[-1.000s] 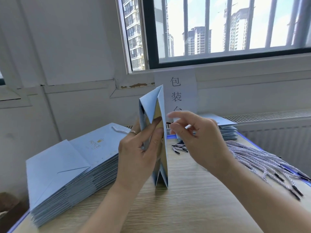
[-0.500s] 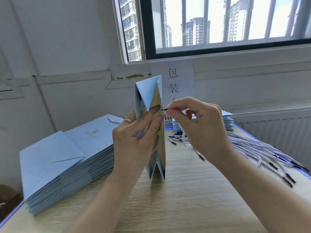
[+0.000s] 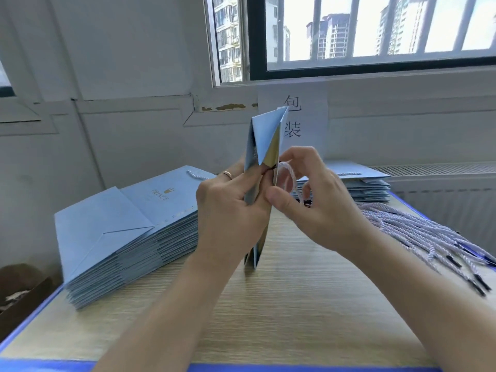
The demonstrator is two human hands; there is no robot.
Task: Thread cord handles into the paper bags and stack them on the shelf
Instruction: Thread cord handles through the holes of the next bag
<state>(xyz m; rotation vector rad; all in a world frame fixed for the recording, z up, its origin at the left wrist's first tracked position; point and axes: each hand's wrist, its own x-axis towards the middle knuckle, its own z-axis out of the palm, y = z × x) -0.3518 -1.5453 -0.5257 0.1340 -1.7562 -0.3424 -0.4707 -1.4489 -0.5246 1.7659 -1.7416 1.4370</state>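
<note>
A folded light-blue paper bag [image 3: 265, 135] stands edge-on in the middle of the wooden table [image 3: 295, 304]. My left hand [image 3: 230, 210] grips its left side, thumb and fingers pinched at the bag's edge. My right hand [image 3: 314, 200] holds a white-and-lilac twisted cord [image 3: 287, 170] that loops against the bag's right face; its black tip sits at the bag's edge between both hands' fingertips. Whether the tip has passed through a hole is hidden.
A tall stack of flat blue bags [image 3: 128, 232] lies on the left. A smaller stack of bags [image 3: 359, 183] sits at the back right. Several loose cords [image 3: 429, 237] with black tips spread along the right. A dark box [image 3: 18, 291] stands beyond the table's left edge.
My right hand brought the cord's black tip to the bag's edge and now holds a loop of cord against the bag. My left hand stays on the bag.
</note>
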